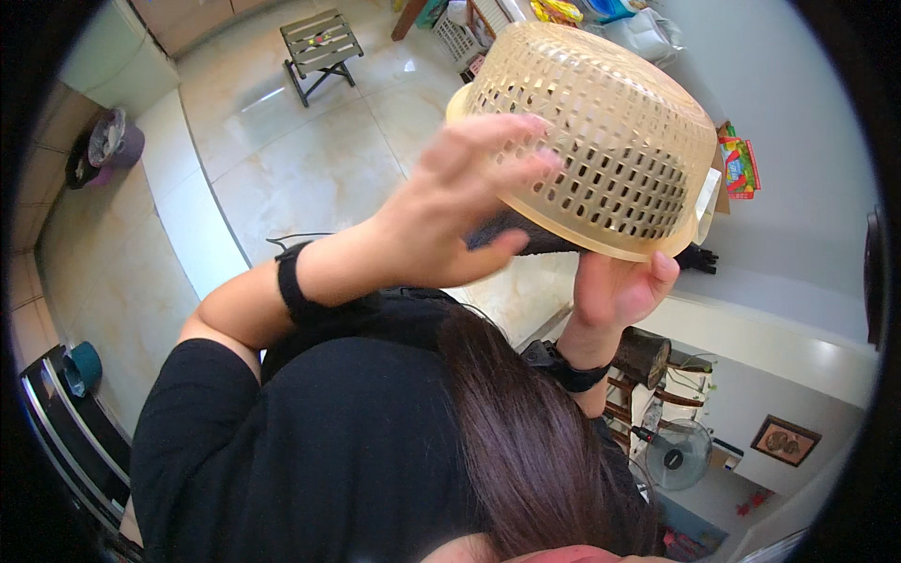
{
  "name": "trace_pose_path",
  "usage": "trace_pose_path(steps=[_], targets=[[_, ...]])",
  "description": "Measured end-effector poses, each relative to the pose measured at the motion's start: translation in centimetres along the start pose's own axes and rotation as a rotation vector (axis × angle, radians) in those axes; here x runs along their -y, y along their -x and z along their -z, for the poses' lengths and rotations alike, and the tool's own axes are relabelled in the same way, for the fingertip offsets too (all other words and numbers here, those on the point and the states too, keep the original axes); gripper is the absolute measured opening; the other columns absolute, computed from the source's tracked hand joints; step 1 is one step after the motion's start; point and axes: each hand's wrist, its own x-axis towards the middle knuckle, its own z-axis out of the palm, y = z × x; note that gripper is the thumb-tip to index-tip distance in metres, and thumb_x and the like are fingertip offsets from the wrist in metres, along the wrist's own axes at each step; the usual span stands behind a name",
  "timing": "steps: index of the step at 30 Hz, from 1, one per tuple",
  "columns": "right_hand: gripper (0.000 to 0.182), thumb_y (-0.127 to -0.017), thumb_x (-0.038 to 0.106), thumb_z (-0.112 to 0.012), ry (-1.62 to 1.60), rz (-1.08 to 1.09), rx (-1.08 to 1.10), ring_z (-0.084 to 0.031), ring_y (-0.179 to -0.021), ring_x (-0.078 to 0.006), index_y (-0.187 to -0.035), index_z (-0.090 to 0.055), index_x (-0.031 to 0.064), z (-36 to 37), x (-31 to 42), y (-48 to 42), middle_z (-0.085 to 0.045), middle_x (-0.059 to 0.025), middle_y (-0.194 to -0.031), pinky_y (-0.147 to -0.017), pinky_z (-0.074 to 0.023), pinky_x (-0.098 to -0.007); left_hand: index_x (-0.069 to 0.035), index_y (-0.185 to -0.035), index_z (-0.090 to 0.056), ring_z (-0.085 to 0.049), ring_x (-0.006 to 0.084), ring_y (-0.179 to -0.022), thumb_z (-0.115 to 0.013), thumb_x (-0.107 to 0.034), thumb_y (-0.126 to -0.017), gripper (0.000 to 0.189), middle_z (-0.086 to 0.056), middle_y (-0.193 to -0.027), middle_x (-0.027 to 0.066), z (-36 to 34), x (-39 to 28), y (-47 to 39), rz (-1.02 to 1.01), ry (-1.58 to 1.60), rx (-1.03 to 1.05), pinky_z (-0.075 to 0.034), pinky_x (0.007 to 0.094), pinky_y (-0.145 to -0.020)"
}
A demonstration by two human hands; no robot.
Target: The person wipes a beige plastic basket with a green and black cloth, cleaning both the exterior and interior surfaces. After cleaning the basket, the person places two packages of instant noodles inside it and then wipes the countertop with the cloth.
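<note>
A pale yellow plastic colander basket (598, 134) with rows of small slots is held up in front of me. It is tipped over, with its base towards the top of the view and its rim facing down. My right hand (616, 288) grips the lower rim; the thumb shows there, and some fingers are hidden behind the basket. Spread over the near left side of the basket, my left hand (464, 197) is blurred. Its fingers are apart, and I cannot tell whether they touch the plastic.
A slatted folding stool (322, 42) stands on the tiled floor (303, 162). Bagged goods (640, 35) lie behind the basket beside the wall. Two bins, one purple (127, 144), sit at far left. An electric fan (678, 454) is at lower right.
</note>
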Motion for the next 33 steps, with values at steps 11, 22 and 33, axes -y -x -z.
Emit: trace_pose_path(steps=[11, 22, 33], targets=[[0.067, -0.074, 0.016, -0.051, -0.033, -0.028, 0.005, -0.040, -0.128, -0.0284, -0.139, -0.036, 0.0109, -1.3, -1.0, 0.0, -0.043, -0.0105, -0.138, -0.109, -0.0270, -0.0498, -0.003, -0.129, -0.036, -0.047, 0.0175, -0.109, -0.058, -0.032, -0.088, 0.055, -0.049, -0.118, 0.0082, -0.9, 1.0, 1.5, 1.301, 1.375, -0.335, -0.037, 0.0323, -0.092], [0.086, -0.068, 0.038, -0.069, 0.222, -0.081, 0.448, -0.033, -0.132, -0.0238, -0.141, -0.031, 0.0134, -2.9, -4.7, 1.1, -0.036, -0.0045, -0.144, -0.111, -0.0214, -0.0469, -0.003, -0.128, -0.045, -0.054, 0.0248, -0.113, -0.032, -0.037, -0.100, 0.046, -0.054, -0.125, 0.0134, -0.6, 2.6, 1.2, 1.007, 2.157, -0.237, -0.042, 0.0399, -0.100], [0.114, -0.060, 0.084, -0.052, -0.084, -0.002, 0.190, -0.026, -0.136, -0.0254, -0.146, -0.023, 0.0153, -2.6, -1.2, 1.7, -0.025, -0.0039, -0.150, -0.112, -0.0189, -0.0513, 0.000, -0.128, -0.044, -0.052, 0.0269, -0.115, -0.031, -0.035, -0.101, 0.046, -0.054, -0.126, 0.0150, -0.5, 1.1, -0.4, 1.342, 1.670, -0.427, -0.038, 0.0410, -0.103]])
